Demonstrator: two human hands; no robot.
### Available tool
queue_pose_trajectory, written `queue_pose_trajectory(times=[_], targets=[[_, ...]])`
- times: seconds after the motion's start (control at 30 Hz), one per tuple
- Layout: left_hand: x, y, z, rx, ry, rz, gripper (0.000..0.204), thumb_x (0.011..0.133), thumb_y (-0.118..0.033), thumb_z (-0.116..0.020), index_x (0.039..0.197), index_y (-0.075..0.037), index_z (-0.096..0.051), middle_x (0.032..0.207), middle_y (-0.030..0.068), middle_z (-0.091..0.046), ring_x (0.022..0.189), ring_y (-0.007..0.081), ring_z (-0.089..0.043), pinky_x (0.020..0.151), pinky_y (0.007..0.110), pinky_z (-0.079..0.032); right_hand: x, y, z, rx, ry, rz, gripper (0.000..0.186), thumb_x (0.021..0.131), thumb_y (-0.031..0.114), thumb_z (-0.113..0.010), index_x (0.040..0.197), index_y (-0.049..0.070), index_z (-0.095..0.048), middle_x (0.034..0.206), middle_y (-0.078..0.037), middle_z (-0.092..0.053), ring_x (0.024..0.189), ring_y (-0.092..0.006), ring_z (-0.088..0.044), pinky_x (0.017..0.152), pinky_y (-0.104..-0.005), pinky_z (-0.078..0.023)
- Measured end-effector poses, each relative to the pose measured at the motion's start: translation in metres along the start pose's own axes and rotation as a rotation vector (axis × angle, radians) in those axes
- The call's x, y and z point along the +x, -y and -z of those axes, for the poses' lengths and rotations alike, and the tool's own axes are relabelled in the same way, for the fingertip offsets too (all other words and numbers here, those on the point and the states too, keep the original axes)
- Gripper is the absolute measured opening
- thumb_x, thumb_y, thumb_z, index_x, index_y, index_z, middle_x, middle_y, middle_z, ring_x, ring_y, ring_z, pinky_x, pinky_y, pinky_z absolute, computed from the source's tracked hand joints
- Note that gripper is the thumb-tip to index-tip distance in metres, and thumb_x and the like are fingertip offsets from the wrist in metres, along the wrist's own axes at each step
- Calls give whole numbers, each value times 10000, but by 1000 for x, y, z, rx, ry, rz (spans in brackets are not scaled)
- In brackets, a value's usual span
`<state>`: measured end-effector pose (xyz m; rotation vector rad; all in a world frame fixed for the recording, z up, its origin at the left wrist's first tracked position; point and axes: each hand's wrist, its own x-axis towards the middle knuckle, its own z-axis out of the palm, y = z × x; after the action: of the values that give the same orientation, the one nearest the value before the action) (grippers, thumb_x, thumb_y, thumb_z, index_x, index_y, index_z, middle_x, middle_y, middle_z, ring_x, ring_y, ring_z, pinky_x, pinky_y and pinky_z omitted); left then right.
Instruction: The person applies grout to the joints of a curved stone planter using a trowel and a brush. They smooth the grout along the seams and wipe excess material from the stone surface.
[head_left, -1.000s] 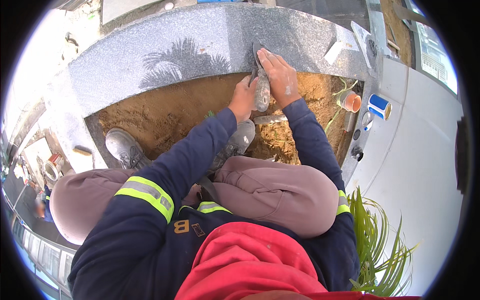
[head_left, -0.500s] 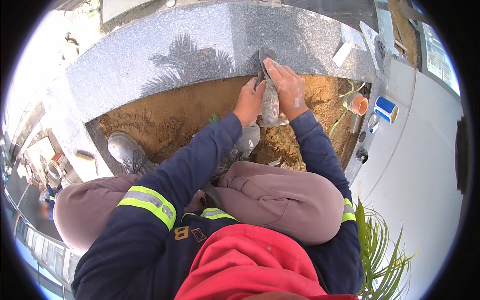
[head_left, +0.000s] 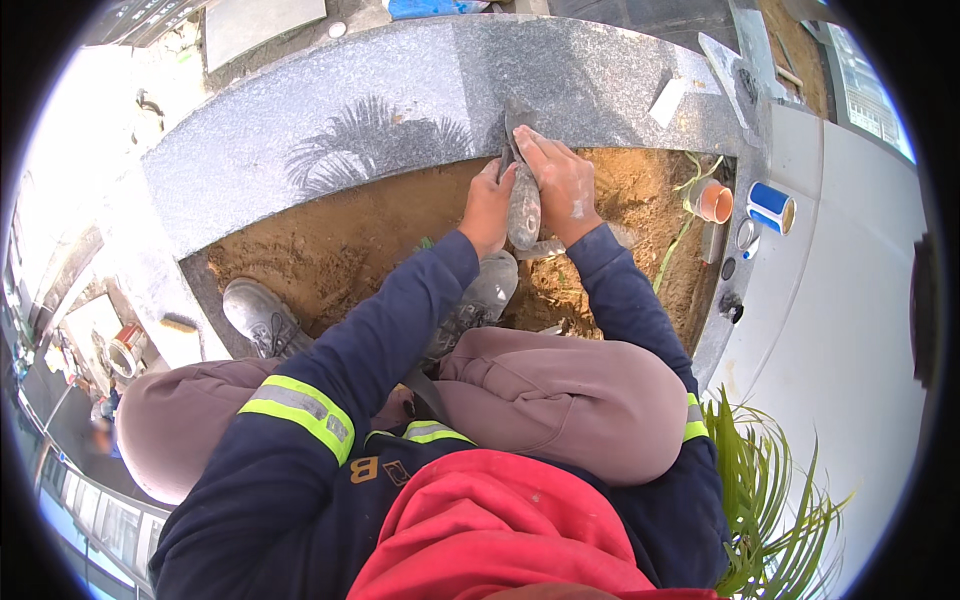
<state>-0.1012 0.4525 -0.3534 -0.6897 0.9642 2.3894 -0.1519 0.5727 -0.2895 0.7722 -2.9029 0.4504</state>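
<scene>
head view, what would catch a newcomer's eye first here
Both hands meet at the top centre: the right hand presses a grey trowel against the inner edge of the curved granite slab, with the left hand beside it. Below the slab lies sandy soil with two grey boots on it. An orange pipe end sticks up at the right.

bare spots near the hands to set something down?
Bare sand lies open left of the left hand, bordered by the granite curb and the left boot. The curb top is also bare. Right of the right hand it is crowded: orange pipe end, blue can.
</scene>
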Motion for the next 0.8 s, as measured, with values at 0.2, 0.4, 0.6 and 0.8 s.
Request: queue_pose_trajectory(times=[0.2, 0.4, 0.6, 0.8], targets=[[18, 27, 15, 169, -14, -221, 231, 1090, -222, -533, 1226, -36, -533, 844, 14, -618, 580, 77, -527, 445, 251, -378, -3, -3, 1, 53, -18, 11, 435, 801, 133, -728, 1221, 32, -680, 1210, -123, -725, 1033, -296, -718, 809, -385, -597], [-7, -3, -1, 95, -19, 95, 294, 1089, -196, -527, 1287, 20, -531, 993, 80, -665, 769, 127, -625, 614, 293, -504, 9, -15, 17, 24, 1, -45, 467, 809, 141, -722, 1264, 49, -673, 1230, -121, -725, 1040, -280, -722, 817, -389, -599], [-5, -17, -7, 25, -15, 94, 196, 1085, -242, -540, 1177, -69, -523, 747, -12, -531, 528, 78, -456, 430, 265, -330, 13, -14, 17, 19, 34, -22, 451, 811, 107, -717, 1259, 67, -689, 1225, -111, -730, 1067, -268, -721, 832, -368, -605], [-3, -1, 0, 3, 4, 108, 189, 1087, -255, -531, 1177, -95, -485, 719, -8, -500, 493, 66, -405, 405, 251, -265, -21, -2, 4, 65, 28, 35, 470, 822, 95, -700, 1291, 86, -678, 1222, -115, -729, 1034, -289, -719, 797, -378, -599]])
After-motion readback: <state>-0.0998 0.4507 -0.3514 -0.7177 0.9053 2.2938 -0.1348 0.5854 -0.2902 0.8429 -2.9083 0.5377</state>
